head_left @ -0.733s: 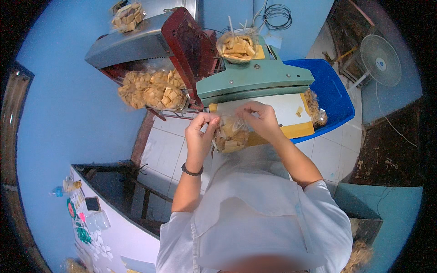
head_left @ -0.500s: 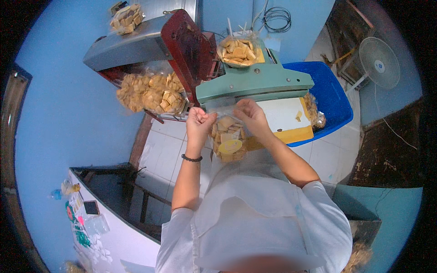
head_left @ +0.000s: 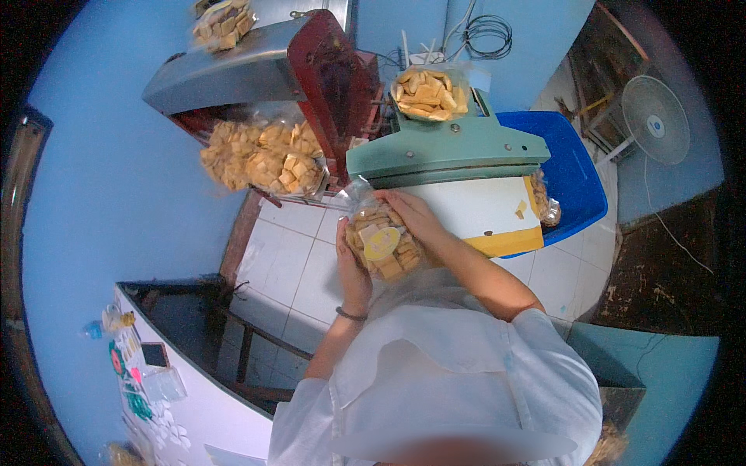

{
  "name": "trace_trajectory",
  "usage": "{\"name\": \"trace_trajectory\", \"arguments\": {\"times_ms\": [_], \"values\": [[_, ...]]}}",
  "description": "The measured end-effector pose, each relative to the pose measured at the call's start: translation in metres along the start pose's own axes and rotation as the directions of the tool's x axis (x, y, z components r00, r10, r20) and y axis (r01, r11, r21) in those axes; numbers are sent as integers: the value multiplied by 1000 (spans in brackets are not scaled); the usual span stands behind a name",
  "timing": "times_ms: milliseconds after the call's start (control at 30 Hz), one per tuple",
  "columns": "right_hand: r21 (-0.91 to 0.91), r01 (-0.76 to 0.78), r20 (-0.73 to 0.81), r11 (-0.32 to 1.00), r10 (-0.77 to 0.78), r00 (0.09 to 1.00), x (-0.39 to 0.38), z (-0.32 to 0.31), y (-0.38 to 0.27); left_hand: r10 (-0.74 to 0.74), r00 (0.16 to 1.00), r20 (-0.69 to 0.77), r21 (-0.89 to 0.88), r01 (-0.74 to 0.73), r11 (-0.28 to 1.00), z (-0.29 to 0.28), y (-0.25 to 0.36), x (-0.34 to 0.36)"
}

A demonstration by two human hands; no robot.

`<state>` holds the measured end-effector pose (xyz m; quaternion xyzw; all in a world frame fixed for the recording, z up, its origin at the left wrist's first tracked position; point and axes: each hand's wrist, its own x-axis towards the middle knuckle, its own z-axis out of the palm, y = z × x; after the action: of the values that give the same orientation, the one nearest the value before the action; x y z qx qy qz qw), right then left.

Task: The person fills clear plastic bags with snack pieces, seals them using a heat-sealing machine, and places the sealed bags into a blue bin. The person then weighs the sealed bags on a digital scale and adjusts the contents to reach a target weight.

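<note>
A clear plastic bag of tan, square-cut snack pieces (head_left: 400, 260) with a yellow oval label is between my two hands, just in front of the green sealing machine (head_left: 443, 147). My left hand (head_left: 353, 268) cups the bag's left side, its fingers partly hidden behind it. Across the upper right of the bag lies my right hand (head_left: 410, 216), gripping it near the top. The loose plastic top of the bag sticks up past my fingers. On top of the sealing machine sits another filled bag (head_left: 429, 95).
A white board with yellow tape (head_left: 474, 203) extends from the sealer. Behind it stands a blue tub (head_left: 575, 171) with bags inside. Several filled bags (head_left: 264, 159) lie by a red and metal machine (head_left: 322, 78). A white fan (head_left: 655, 120) stands right; a white table (head_left: 194, 404) is at left.
My hands have moved from pinching the bag's top edge to holding its sides. The bag has tilted and come slightly away from the sealer; my left hand is lower.
</note>
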<state>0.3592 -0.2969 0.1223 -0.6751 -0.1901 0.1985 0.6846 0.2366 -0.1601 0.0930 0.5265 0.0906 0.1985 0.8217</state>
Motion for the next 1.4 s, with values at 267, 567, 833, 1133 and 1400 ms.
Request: {"name": "trace_trajectory", "arguments": {"times_ms": [267, 567, 833, 1133, 1400], "values": [[-81, -266, 98, 960, 274, 957, 64, 10, 13, -104, 993, -57, -308, 81, 948, 23, 13, 16], [353, -148, -308, 924, 265, 914, 15, 1, 10, -66, 998, -12, -67, 65, 996, 26, 9, 57], [405, 126, -646, 906, 186, 741, -17, -67, -1, 79, 973, 218, 539, -188, 821, 93, -26, 76], [287, 76, -640, 955, 132, 757, -35, -120, -3, -18, 992, 124, 320, -23, 947, 118, -48, 49], [150, 88, -603, 985, 20, 797, -70, -138, 2, 5, 946, 325, 526, -185, 830, 74, -24, 19]]}}
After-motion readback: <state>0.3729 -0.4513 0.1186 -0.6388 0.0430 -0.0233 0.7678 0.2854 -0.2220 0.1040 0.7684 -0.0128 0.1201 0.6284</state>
